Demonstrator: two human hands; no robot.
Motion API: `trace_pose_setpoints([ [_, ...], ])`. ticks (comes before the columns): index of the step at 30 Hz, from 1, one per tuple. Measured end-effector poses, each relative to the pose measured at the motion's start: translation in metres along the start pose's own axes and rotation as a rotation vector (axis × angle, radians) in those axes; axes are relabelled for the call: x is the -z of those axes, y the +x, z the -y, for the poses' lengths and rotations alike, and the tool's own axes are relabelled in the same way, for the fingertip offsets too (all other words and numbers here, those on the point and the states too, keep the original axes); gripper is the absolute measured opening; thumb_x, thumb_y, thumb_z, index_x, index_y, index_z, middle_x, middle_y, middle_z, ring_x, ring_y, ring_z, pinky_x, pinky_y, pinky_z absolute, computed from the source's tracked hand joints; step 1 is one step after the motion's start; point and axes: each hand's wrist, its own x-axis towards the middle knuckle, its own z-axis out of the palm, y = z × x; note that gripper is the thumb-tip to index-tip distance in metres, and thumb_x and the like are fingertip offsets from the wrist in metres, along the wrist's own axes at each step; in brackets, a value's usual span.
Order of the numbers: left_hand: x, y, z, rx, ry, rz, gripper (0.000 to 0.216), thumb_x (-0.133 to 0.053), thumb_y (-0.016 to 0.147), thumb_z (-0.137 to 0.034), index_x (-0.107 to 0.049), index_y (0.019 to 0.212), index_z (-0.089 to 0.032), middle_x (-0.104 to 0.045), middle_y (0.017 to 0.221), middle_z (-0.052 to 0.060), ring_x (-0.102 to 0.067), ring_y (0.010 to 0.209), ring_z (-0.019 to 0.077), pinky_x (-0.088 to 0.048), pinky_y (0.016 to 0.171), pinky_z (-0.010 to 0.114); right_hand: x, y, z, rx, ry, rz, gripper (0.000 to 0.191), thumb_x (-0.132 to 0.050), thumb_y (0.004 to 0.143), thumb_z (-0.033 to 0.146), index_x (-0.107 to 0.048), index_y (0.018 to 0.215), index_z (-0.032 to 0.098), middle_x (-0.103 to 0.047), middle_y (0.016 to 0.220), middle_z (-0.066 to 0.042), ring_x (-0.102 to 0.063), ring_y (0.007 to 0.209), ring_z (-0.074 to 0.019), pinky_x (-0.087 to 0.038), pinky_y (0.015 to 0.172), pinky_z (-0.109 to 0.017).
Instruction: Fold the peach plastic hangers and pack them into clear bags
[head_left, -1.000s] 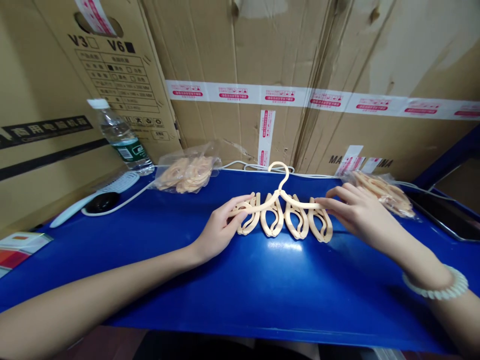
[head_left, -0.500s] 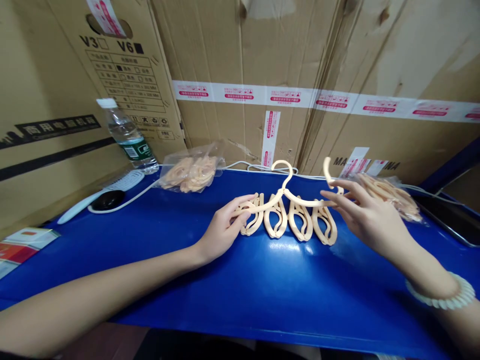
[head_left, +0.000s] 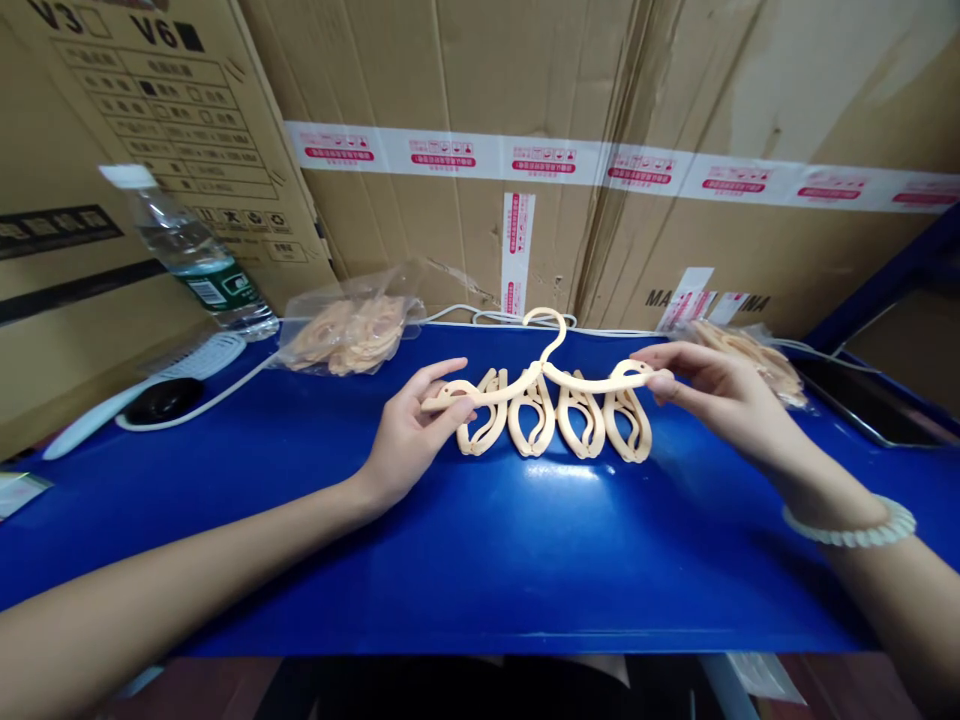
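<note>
A beige folding clothes hanger [head_left: 581, 383] is held unfolded above the table, its hook [head_left: 553, 325] pointing up. My left hand [head_left: 411, 425] pinches the left arm's end between thumb and fingers. At the opposite end, my right hand [head_left: 709, 385] grips the tip of the right arm with thumb and fingertips. Several folded beige hangers [head_left: 531, 430] lie in a row on the blue table, just below and behind the held one, which covers part of their tops.
Plastic bags of folded hangers [head_left: 349, 330] lie at back left and back right. A water bottle [head_left: 202, 265], pale blue hairbrush [head_left: 142, 390] and black mouse [head_left: 165, 400] are on the left. A dark phone-like slab [head_left: 862, 400] lies right. Cardboard boxes [head_left: 450, 230] wall the back; white cable runs along them.
The right hanger arm's upturned end piece has swung down, and my right hand, earlier spread around it, has closed on the tip. The view has shifted slightly right.
</note>
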Motion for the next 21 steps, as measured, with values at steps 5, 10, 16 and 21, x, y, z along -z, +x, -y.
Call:
trace_pose_setpoints([
  [5, 0.0, -0.004, -0.004, -0.029, -0.038, 0.021, 0.056, -0.079, 0.079, -0.031, -0.06, 0.128, -0.013, -0.073, 0.09, 0.004, -0.072, 0.079, 0.0173, -0.062, 0.079, 0.031, -0.006, -0.001, 0.0, -0.087, 0.221, -0.097, 0.024, -0.081, 0.079, 0.038, -0.076, 0.097, 0.023, -0.073, 0.089, -0.003, -0.063, 0.074, -0.0148, -0.055, 0.072, -0.029],
  [10, -0.004, -0.009, -0.008, -0.03, -0.047, 0.091, 0.049, -0.079, 0.078, -0.027, -0.06, 0.121, -0.014, -0.074, 0.093, 0.005, -0.073, 0.081, 0.0176, -0.063, 0.072, 0.027, -0.019, -0.006, -0.006, -0.157, 0.32, -0.028, 0.027, -0.078, 0.081, 0.04, -0.072, 0.099, 0.021, -0.07, 0.082, -0.002, -0.064, 0.07, -0.0142, -0.056, 0.067, -0.028],
  [16, -0.01, -0.014, -0.008, -0.049, -0.017, 0.179, 0.031, -0.074, 0.084, -0.026, -0.062, 0.11, -0.014, -0.071, 0.086, 0.003, -0.07, 0.073, 0.0147, -0.062, 0.064, 0.025, -0.052, -0.016, 0.001, -0.184, 0.516, 0.009, 0.041, -0.087, 0.072, 0.036, -0.053, 0.091, 0.024, -0.066, 0.079, 0.004, -0.066, 0.062, -0.0124, -0.058, 0.062, -0.028],
  [21, -0.012, -0.017, -0.007, -0.068, 0.003, 0.217, 0.029, -0.072, 0.085, -0.026, -0.062, 0.11, -0.014, -0.071, 0.087, 0.004, -0.07, 0.076, 0.0155, -0.063, 0.063, 0.025, -0.063, -0.027, 0.014, -0.093, 0.327, 0.289, 0.023, -0.079, 0.083, 0.037, -0.067, 0.092, 0.019, -0.07, 0.101, -0.006, -0.07, 0.088, -0.0168, -0.059, 0.083, -0.033],
])
